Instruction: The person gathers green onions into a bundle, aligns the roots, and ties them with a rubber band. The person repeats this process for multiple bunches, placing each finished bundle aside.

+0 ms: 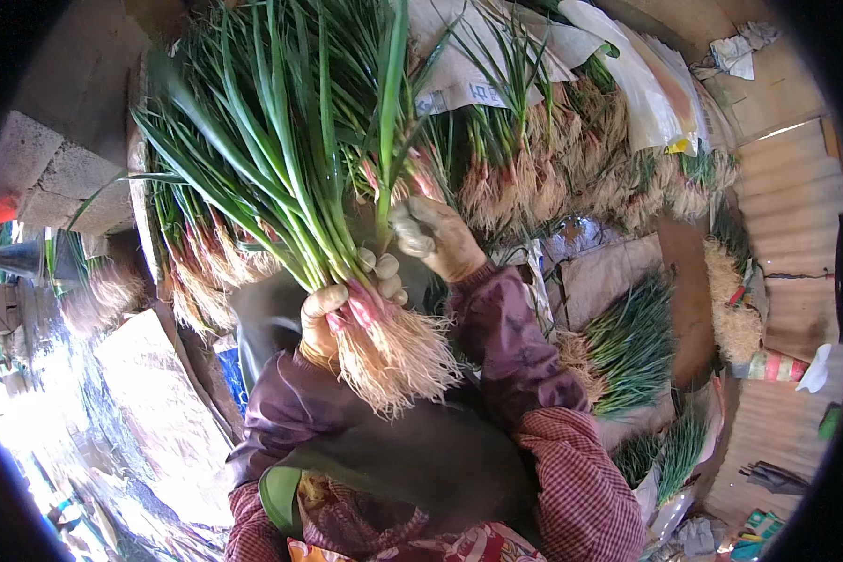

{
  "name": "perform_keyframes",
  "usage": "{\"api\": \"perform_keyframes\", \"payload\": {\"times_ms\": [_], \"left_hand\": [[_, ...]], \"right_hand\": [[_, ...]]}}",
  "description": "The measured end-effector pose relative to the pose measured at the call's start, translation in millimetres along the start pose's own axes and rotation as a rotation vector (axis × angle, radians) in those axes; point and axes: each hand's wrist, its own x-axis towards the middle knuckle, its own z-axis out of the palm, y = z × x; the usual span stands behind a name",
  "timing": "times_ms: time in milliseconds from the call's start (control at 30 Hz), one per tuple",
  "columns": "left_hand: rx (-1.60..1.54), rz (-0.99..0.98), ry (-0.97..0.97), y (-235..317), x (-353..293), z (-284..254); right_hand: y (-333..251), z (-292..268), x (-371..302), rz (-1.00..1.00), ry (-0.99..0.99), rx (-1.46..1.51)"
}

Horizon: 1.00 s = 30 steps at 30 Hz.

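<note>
My left hand (322, 323), in a pale glove, is wrapped round a thick bunch of green onions (295, 206). The bunch tilts up and to the left: long green leaves above, reddish bases in my grip, and pale stringy roots (393, 361) hanging below. Just right of the bunch, my gloved right hand (434, 236) is closed with its fingers curled. A single upright green onion stalk (387, 159) runs down to its fingertips, and the hand seems to pinch it. The lower end of that stalk comes close to my left fingers.
More green onions lie at the back, their roots (534, 178) facing me, partly under white plastic sacks (646, 84). To the right are a sorted bundle (632, 347) and further bundles (674, 450). Concrete blocks (70, 173) stand at left, near a bright sheet (155, 403).
</note>
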Motion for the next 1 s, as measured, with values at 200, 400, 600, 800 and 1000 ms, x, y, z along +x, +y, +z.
{"api": "perform_keyframes", "payload": {"times_ms": [200,400,600,800,1000], "left_hand": [[0.118,0.035,0.036,8.4,-8.7,-6.4],[0.122,0.028,0.106,9.4,-1.7,-5.4],[-0.040,0.023,-0.053,18.3,-6.1,-0.5],[-0.098,0.026,-0.023,17.4,-5.3,-8.0],[-0.033,0.040,0.013,24.7,-13.7,-14.9]], "right_hand": [[-5.7,46.5,17.7,-0.065,-0.044,-0.402],[24.2,23.7,29.3,-0.798,0.512,-1.675],[-18.0,-74.7,-29.8,-0.035,0.055,-1.956],[-34.4,8.1,-16.9,-0.516,0.057,-1.642],[-29.3,61.6,36.9,0.109,-0.217,-0.739]]}}
